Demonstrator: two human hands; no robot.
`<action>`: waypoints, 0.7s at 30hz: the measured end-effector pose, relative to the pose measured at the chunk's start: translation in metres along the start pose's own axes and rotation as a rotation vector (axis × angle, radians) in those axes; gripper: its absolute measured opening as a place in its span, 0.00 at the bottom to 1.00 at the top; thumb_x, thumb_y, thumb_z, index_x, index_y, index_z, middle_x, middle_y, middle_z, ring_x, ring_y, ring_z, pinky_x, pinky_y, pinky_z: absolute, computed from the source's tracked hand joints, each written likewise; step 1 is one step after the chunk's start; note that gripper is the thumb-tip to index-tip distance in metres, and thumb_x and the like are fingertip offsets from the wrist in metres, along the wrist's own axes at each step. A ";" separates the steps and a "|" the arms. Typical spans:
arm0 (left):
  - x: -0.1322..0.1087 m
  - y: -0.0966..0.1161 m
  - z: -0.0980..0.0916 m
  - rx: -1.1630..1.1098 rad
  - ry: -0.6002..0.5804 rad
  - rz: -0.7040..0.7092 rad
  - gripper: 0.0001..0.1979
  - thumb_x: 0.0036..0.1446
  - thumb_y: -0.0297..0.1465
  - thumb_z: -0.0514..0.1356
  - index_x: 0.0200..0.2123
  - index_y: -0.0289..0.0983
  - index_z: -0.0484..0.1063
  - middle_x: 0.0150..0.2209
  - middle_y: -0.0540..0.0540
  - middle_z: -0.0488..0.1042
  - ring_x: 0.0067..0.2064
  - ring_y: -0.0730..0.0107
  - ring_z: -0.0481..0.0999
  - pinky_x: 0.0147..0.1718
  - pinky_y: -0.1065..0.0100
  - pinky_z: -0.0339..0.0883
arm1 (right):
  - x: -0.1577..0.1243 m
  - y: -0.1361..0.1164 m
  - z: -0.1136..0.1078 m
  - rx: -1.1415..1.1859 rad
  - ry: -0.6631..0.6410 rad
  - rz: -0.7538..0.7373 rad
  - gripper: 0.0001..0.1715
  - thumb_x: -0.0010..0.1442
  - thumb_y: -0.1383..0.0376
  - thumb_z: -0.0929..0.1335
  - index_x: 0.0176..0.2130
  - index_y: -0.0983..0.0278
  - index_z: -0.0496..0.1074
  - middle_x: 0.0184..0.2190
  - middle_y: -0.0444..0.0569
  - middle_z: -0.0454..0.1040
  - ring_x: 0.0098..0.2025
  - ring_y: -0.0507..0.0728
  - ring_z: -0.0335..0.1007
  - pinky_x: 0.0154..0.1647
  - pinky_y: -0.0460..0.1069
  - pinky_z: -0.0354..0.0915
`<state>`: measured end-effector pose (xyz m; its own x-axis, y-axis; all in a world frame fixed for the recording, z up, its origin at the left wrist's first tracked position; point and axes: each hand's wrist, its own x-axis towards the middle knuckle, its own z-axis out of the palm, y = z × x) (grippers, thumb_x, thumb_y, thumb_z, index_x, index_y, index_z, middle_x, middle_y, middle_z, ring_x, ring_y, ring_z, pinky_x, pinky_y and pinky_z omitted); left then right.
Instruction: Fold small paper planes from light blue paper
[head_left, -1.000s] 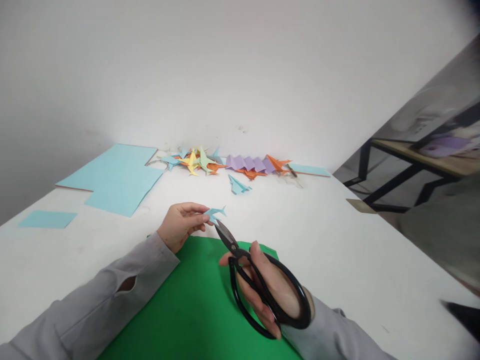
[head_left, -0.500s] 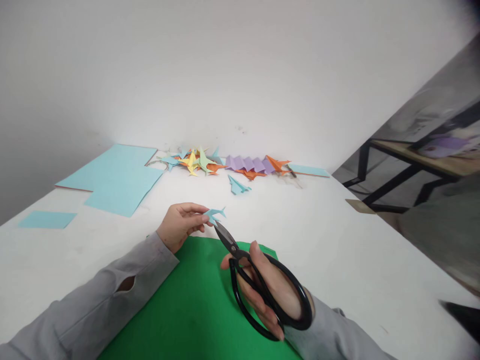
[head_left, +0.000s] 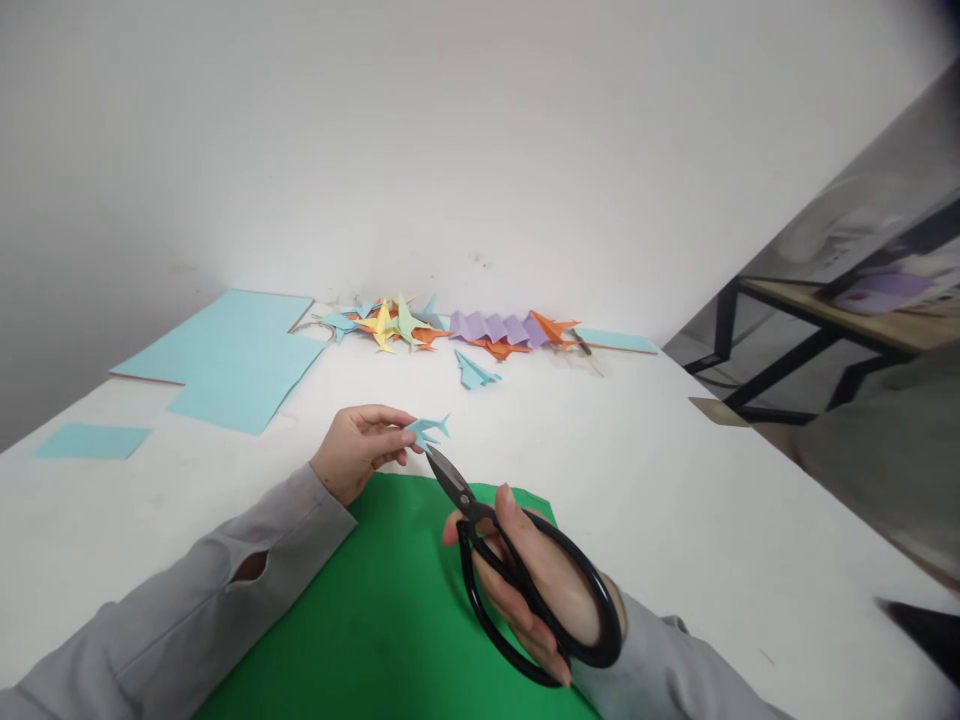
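Observation:
Between the thumb and fingers of my left hand (head_left: 365, 447) is a small light-blue folded paper figure (head_left: 429, 430) with a forked, pointed end facing right. My right hand (head_left: 529, 570) is wrapped through the black handles of a pair of scissors (head_left: 459, 492). The scissors' dark blades look closed or nearly so, and their tips reach the lower edge of the blue figure; whether they touch it I cannot tell. Under both hands lies a green sheet (head_left: 390, 600).
Along the wall sits a pile of folded paper figures (head_left: 390, 322), beside a pleated purple paper (head_left: 495, 328) and an orange figure (head_left: 553, 328). A blue paper plane (head_left: 474, 371) lies nearer. Blue sheets (head_left: 232, 360) and a small blue piece (head_left: 94, 441) rest on the left.
Almost nothing differs. The scissors and my right hand have shifted very slightly left, while my left hand still pinches the blue figure in nearly the same spot.

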<state>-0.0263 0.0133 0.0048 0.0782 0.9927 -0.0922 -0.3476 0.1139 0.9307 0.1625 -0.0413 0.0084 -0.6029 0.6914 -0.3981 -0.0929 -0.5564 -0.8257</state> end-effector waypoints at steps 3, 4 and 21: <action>0.001 0.000 -0.001 0.002 -0.004 0.006 0.10 0.34 0.26 0.69 0.25 0.33 0.75 0.17 0.50 0.73 0.18 0.78 0.69 0.19 0.76 0.64 | 0.000 0.000 0.000 0.011 -0.005 -0.004 0.45 0.52 0.38 0.53 0.45 0.73 0.64 0.06 0.36 0.57 0.03 0.46 0.49 0.01 0.40 0.52; 0.001 -0.001 -0.001 0.004 -0.006 0.009 0.10 0.34 0.26 0.69 0.25 0.33 0.75 0.17 0.50 0.73 0.18 0.78 0.69 0.19 0.76 0.64 | 0.000 0.000 0.000 0.013 -0.009 -0.003 0.45 0.52 0.38 0.53 0.45 0.73 0.64 0.06 0.36 0.57 0.03 0.46 0.48 0.01 0.40 0.52; 0.003 -0.003 -0.003 0.042 -0.012 0.076 0.10 0.33 0.26 0.69 0.24 0.32 0.74 0.19 0.49 0.74 0.18 0.76 0.70 0.19 0.74 0.65 | 0.002 -0.003 0.002 0.026 -0.079 0.031 0.46 0.52 0.38 0.49 0.45 0.73 0.62 0.10 0.47 0.69 0.03 0.46 0.47 0.01 0.38 0.47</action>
<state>-0.0279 0.0161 0.0008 0.0641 0.9978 -0.0167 -0.3134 0.0360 0.9489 0.1599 -0.0395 0.0112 -0.6664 0.6358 -0.3895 -0.0935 -0.5895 -0.8024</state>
